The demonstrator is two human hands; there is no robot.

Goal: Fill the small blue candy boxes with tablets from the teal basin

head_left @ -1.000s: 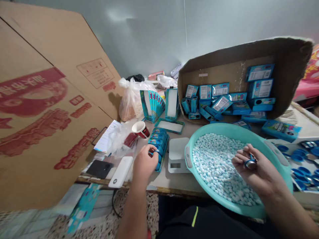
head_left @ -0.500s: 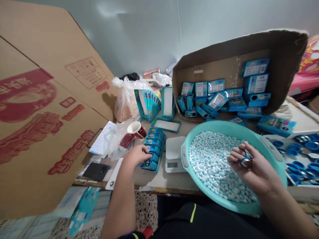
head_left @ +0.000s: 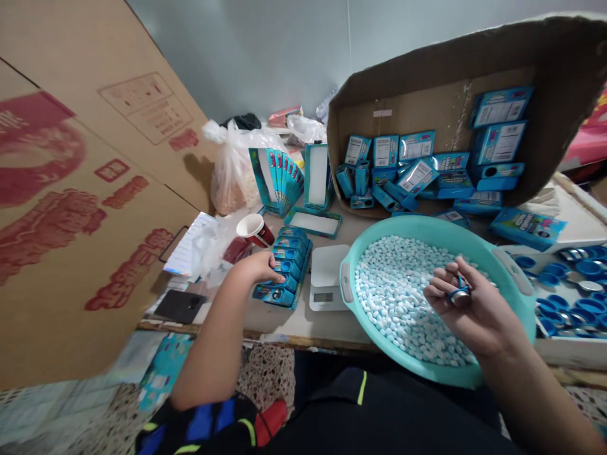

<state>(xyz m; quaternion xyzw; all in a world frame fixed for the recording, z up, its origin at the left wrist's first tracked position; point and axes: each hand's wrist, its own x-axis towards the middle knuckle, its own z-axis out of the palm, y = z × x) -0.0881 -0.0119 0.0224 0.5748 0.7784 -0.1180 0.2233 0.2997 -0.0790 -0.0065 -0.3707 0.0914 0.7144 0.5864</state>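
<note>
My left hand (head_left: 258,265) rests with curled fingers on a row of small blue boxes (head_left: 284,265) lying in a teal tray on the table. My right hand (head_left: 467,303) hovers over a teal basin (head_left: 515,284) full of white and pale blue tablets (head_left: 398,291). Its fingers are closed on a small round metal tin with a blue lid (head_left: 459,294).
A white scale (head_left: 327,278) sits between tray and basin. A tilted carton (head_left: 441,101) holds several blue boxes. A big printed cardboard sheet (head_left: 80,189) stands left. A red paper cup (head_left: 256,229), a phone (head_left: 180,306), plastic bags and blue lids (head_left: 573,297) lie around.
My left hand slid from the near end of the boxed row further along it. My right hand stayed over the basin with the tin. The view shifted slightly right and down.
</note>
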